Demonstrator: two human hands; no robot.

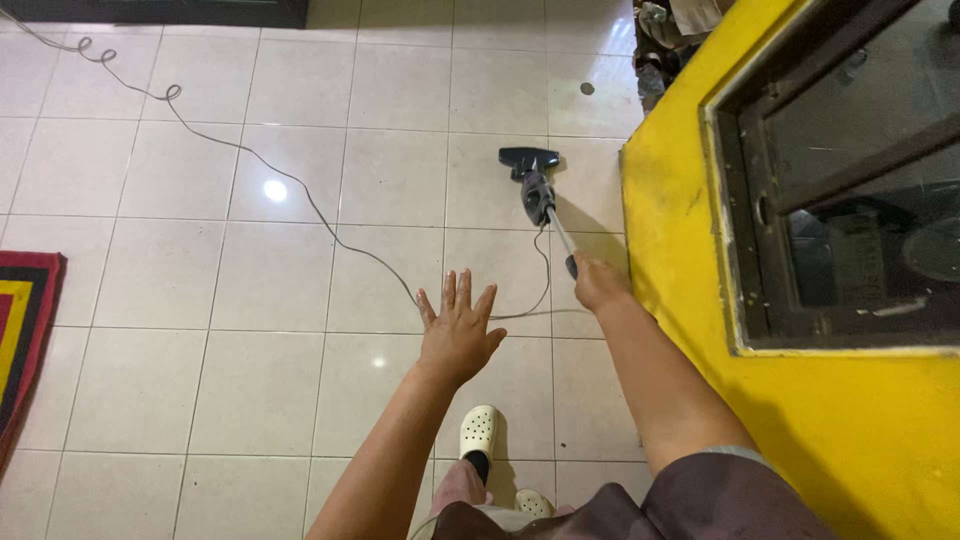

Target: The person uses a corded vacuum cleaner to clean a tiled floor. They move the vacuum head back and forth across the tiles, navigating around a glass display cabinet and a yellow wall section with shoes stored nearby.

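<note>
Both arms are bare to above the elbow. The right arm (pixel 655 385) ends in a short greyish-brown sleeve (pixel 725 490). The feet wear cream perforated clogs (pixel 478 430), with a dark sock and pinkish trouser leg (pixel 462 482) above.

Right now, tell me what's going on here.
A person is running a stick vacuum cleaner over the pale tiled floor beside a yellow wall. The right hand grips its handle; the left hand is spread open in the air, holding nothing. The vacuum's grey cord trails across the tiles. A striped rug lies at the left edge.
</note>
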